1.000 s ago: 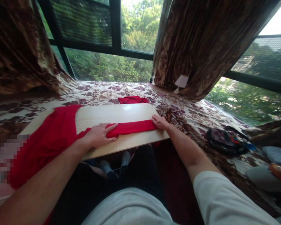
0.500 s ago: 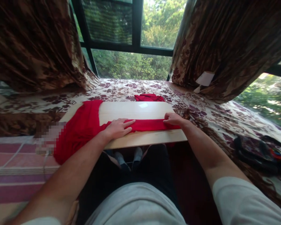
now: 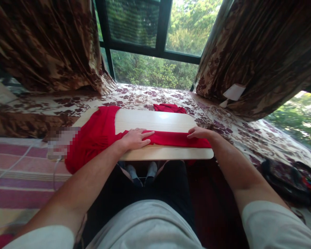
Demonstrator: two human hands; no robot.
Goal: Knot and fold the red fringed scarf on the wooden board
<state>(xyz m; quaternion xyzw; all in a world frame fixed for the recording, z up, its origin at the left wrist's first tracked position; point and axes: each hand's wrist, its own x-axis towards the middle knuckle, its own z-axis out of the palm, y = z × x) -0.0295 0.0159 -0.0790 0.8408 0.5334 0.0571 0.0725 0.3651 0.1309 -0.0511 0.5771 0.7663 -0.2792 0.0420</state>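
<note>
A red garment [image 3: 92,143] lies bunched over the left end of a pale wooden board [image 3: 149,121]. From it a long narrow strip of the same red cloth [image 3: 169,138], like a sleeve, runs flat along the board toward its right end. My left hand [image 3: 135,139] rests flat on the near end of this strip, fingers spread. With bent fingers, my right hand [image 3: 200,132] pinches the strip's upper edge toward its right end. Part of the cloth is hidden under both hands and my left forearm.
Behind the board lies another red cloth [image 3: 169,108] on the floral-covered ledge [image 3: 137,95]. A small white lamp [image 3: 233,92] stands back right, with a black bag [image 3: 285,181] nearer. Striped fabric [image 3: 18,173] spreads at left, beside a pixelated patch.
The view has swung left. My right hand has gone from the strip's right end to a pinch on its upper edge, slightly inward. My left hand has stayed on the cloth.
</note>
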